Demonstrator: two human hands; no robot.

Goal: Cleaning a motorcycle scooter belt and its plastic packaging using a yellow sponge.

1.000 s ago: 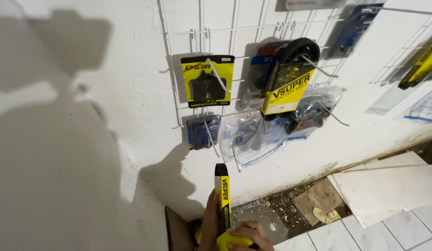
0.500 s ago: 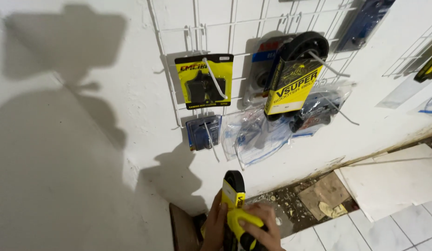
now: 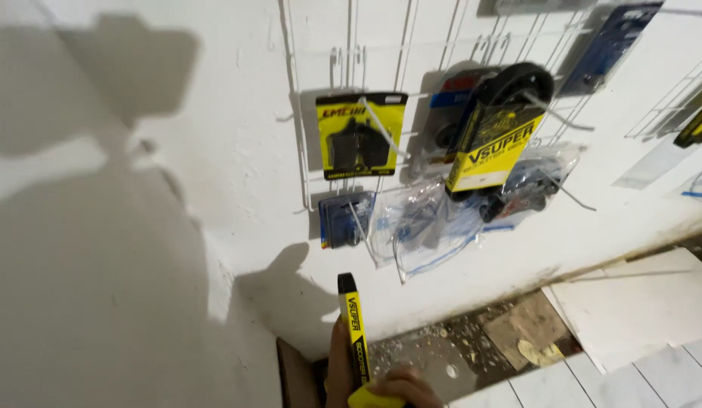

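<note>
While fingers wrap its lower end at the bottom edge, a hand (image 3: 381, 385) (which one, I cannot tell) holds a yellow-black pack (image 3: 354, 332) upright below the wire rack (image 3: 351, 113).

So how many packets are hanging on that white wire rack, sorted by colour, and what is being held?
Yellow-and-black card packets on the white wire rack: 2
Small blue packet: 1
Clear plastic bags: 2
Long yellow-and-black box, held up by a hand: 1
Total: 6

Yellow-black carded packs (image 3: 360, 136) and clear bags (image 3: 423, 227) on wall grid; slim yellow box (image 3: 356, 340) below.
</note>
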